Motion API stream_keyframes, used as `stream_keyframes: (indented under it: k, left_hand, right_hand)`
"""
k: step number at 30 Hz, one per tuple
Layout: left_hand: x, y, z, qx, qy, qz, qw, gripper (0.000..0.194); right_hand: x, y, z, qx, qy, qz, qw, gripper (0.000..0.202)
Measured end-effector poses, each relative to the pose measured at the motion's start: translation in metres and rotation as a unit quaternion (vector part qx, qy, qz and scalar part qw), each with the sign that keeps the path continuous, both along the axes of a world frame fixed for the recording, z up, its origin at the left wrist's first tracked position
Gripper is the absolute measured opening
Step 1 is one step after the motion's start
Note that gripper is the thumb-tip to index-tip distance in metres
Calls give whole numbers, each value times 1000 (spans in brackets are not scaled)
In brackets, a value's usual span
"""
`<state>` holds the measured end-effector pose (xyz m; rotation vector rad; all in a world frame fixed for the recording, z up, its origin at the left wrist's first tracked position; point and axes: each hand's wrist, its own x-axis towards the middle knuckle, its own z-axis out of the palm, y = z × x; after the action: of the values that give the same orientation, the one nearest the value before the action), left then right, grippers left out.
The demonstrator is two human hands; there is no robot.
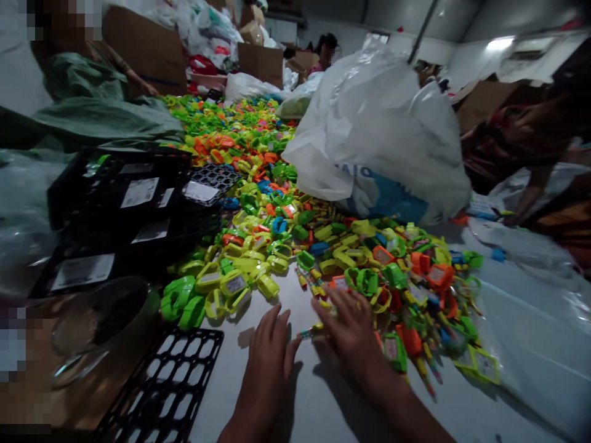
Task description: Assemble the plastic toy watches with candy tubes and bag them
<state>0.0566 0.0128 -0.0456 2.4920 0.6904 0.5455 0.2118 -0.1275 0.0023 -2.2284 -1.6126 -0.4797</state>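
Note:
Over the white tabletop, my left hand (270, 351) has its fingers stretched forward, with nothing in its grasp. Its thumb tip is close to one end of a small multicoloured tube (305, 334); whether they touch I cannot tell. My right hand (353, 326) reaches over the near edge of the pile, fingers apart, and partly covers the tube's other end. More small tubes (316, 284) with yellow and red parts lie just beyond it. Around both hands are plastic toy watches: yellow ones (235, 283), green ones (362, 280) and orange ones (439, 275).
A black lattice tray (215, 351) lies at front left, with stacked black trays (124, 203) behind. A clear mug-like container (106, 320) stands at left. A large white plastic bag (378, 123) rests on the pile. People sit at left and right; another is at the back.

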Motion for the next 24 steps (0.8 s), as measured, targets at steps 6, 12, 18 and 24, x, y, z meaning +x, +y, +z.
stream_keyframes:
  k: [6, 12, 18, 24]
  left_hand:
    - [18, -20, -29, 156, 63, -55, 984, 66]
    - [92, -26, -30, 179, 68, -14, 981, 63]
    - [135, 0, -26, 163, 82, 48, 982, 60]
    - [131, -22, 8, 94, 140, 31, 985, 66]
  right_hand:
    - [-2, -14, -35, -6, -1, -35, 999, 46]
    - [55, -1, -38, 14, -4, -17, 1000, 45]
    - [90, 33, -38, -38, 3, 29, 999, 46]
    - [90, 20, -46, -21, 40, 26, 999, 48]
